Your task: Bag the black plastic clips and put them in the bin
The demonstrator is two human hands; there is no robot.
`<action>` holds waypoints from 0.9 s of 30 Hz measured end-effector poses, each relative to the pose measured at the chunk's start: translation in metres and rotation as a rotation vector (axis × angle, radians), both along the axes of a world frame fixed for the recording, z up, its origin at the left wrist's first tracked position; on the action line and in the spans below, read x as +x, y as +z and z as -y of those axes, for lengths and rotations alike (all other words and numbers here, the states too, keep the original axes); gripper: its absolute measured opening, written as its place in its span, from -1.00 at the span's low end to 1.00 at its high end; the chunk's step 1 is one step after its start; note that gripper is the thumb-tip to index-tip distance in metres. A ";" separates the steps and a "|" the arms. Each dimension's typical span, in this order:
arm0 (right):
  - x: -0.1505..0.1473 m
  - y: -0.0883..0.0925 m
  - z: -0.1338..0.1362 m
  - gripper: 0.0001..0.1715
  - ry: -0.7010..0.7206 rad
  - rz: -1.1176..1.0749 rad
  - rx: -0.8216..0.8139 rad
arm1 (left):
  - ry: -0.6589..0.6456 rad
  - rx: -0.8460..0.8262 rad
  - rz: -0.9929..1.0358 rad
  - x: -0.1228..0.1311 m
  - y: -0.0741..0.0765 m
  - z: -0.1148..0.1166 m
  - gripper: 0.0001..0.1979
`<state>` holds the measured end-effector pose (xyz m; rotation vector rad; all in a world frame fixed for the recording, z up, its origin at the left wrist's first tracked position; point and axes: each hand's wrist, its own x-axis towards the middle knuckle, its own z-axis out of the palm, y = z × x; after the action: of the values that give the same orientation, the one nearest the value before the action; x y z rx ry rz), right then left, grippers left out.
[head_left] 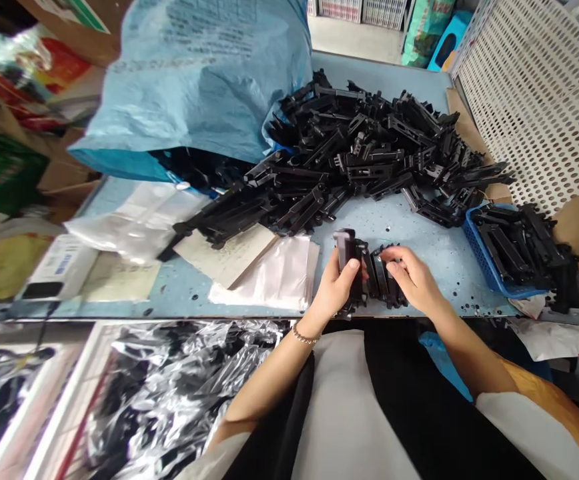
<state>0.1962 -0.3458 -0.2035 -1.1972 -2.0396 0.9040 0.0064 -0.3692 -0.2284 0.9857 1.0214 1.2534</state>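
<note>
My left hand point(339, 283), a beaded bracelet at its wrist, is closed around a long black plastic part point(347, 250) that stands on end near the table's front edge. Just to the right, several similar black parts point(378, 280) stand side by side in a short row. My right hand point(412, 277) reaches the row from the right. Its thumb and index finger are bent together at the top of one of these parts; the other fingers are partly hidden.
A large heap of black parts point(369, 147) covers the back of the table point(394, 220). Behind it at left slumps a blue sack point(204, 87). A blue basket point(479, 257) of black parts stands at right. Clear plastic bags point(269, 277) and cardboard point(229, 253) lie at left.
</note>
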 end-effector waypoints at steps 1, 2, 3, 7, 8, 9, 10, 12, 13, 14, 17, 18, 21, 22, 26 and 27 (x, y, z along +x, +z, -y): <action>-0.001 0.006 -0.007 -0.67 0.001 0.095 0.155 | -0.008 -0.031 -0.032 -0.003 0.002 0.005 -0.41; -0.003 0.011 -0.015 -0.69 0.024 0.178 0.292 | -0.020 -0.062 -0.052 -0.006 0.005 0.010 -0.39; -0.007 0.014 -0.022 -0.70 0.070 0.247 0.396 | -0.038 -0.087 -0.065 -0.007 0.006 0.014 -0.37; -0.028 0.007 -0.041 -0.58 0.216 0.238 0.406 | 0.016 -0.090 -0.137 -0.007 0.006 0.020 -0.40; -0.032 0.004 -0.041 -0.55 0.217 0.183 0.317 | 0.057 -0.086 -0.150 -0.008 0.005 0.019 -0.41; -0.036 0.001 -0.039 -0.53 0.220 0.136 0.213 | 0.094 -0.085 -0.151 -0.010 0.004 0.017 -0.40; -0.039 -0.001 -0.035 -0.51 0.238 0.107 0.119 | 0.125 -0.092 -0.139 -0.013 0.003 0.015 -0.39; -0.041 -0.004 -0.022 -0.50 0.324 0.131 0.070 | 0.175 -0.122 -0.077 -0.019 0.004 0.010 -0.38; -0.042 -0.005 -0.014 -0.52 0.379 0.182 0.134 | 0.192 -0.140 -0.038 -0.023 0.005 0.008 -0.38; -0.042 -0.006 -0.006 -0.54 0.428 0.249 0.239 | 0.202 -0.160 0.001 -0.026 0.007 0.006 -0.38; -0.040 -0.016 0.015 -0.66 0.493 0.433 0.559 | 0.204 -0.216 0.091 -0.028 0.010 0.004 -0.42; -0.040 -0.021 0.019 -0.68 0.498 0.466 0.619 | 0.203 -0.231 0.108 -0.027 0.009 0.005 -0.43; -0.039 -0.036 0.026 -0.62 0.519 0.479 0.682 | 0.205 -0.283 0.121 -0.019 0.002 0.008 -0.43; -0.039 -0.040 0.026 -0.59 0.525 0.473 0.666 | 0.208 -0.301 0.118 -0.017 -0.002 0.010 -0.42; -0.036 -0.051 0.020 -0.61 0.513 0.462 0.523 | 0.306 -0.337 0.119 -0.025 -0.014 0.012 -0.36; -0.033 -0.052 0.016 -0.65 0.505 0.471 0.495 | 0.353 -0.327 0.111 -0.031 -0.016 0.012 -0.35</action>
<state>0.1635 -0.3622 -0.2557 -0.6671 -2.8033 0.2814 -0.0248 -0.3810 -0.2440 0.4920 1.3004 1.3532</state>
